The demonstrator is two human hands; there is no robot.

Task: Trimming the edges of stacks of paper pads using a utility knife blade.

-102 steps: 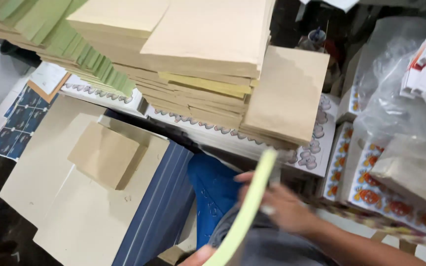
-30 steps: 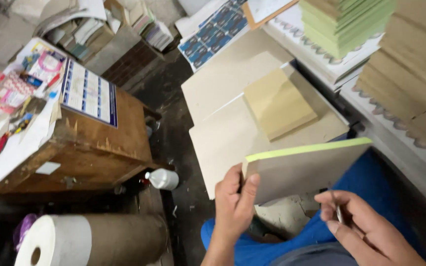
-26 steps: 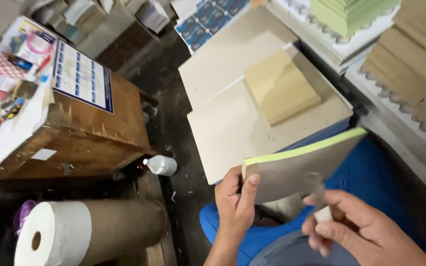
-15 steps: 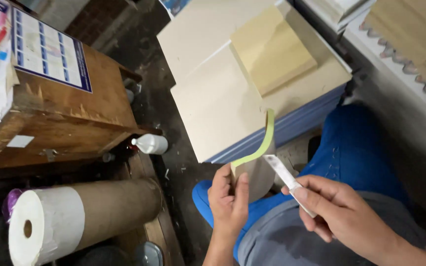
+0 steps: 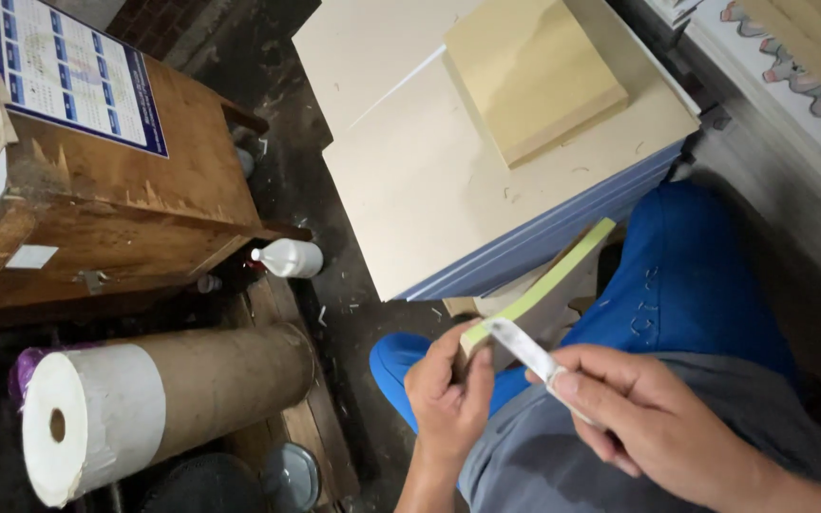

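1. A big flat stack of cream paper sheets with blue edges [image 5: 448, 190] lies up above the hands, well apart from them.
2. A brown wooden box-shaped table [image 5: 125, 218] stands far off to the left of the hands. A printed sheet with a blue border [image 5: 73, 71] lies on top of it.
3. A thick brown paper roll with a white end [image 5: 154, 404] lies on its side, to the left of the left hand.
4. A small tan block of paper [image 5: 534, 76] sits on the cream stack, high above the hands.
5. The person's blue trouser leg [image 5: 686, 285] is just behind and right of the hands.
6. The right hand [image 5: 658, 427] is curled up tight. Its thumb and fingers pinch a thin white flat blade [image 5: 525, 347]. The blade tip touches the low end of the pad.
7. The left hand [image 5: 444, 399] grips a thin grey pad of paper with a light green edge [image 5: 548, 285]. Thumb and fingers press on its low corner. The pad tilts up and to the right, over the lap.
8. A small white plastic bottle [image 5: 289, 258] lies on the floor, up and left of the left hand.
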